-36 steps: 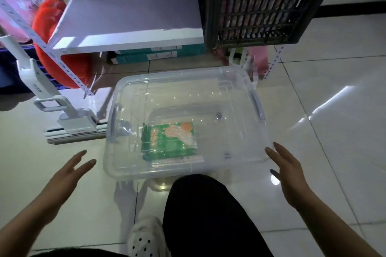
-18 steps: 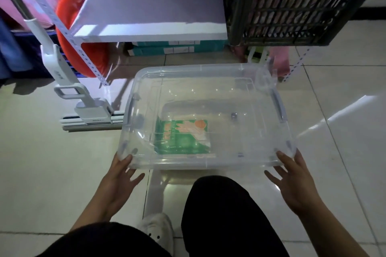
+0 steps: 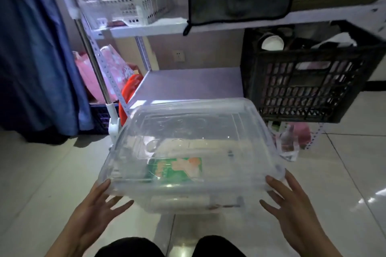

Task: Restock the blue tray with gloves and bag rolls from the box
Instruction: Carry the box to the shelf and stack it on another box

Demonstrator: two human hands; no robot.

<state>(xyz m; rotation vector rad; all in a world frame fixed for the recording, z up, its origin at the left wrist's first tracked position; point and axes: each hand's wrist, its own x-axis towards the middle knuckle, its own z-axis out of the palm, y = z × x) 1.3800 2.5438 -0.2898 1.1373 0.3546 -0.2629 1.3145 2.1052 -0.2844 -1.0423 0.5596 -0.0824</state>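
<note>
A clear plastic box [image 3: 257, 123] is held up off the floor, in front of the lower shelf. My left hand [image 3: 98, 213] presses against its near left corner, fingers spread under the rim. My right hand [image 3: 292, 204] holds the near right corner the same way. Inside the box lies a green packet of gloves [image 3: 177, 168] with an orange hand picture. A pale roll [image 3: 179, 202] shows faintly through the box's front wall, near the bottom. I cannot pick out the blue tray with certainty.
A metal rack stands behind the box, with a bare lower shelf [image 3: 188, 83] and a black crate [image 3: 309, 81] on its right. A white basket [image 3: 125, 8] and a grey cloth [image 3: 238, 2] sit on the upper shelf. Blue curtain [image 3: 37, 48] hangs at left; my knees are below.
My hands moved from apart on the floor to the box's near corners and took hold. The box has come up off the floor, and my view has risen toward the shelves.
</note>
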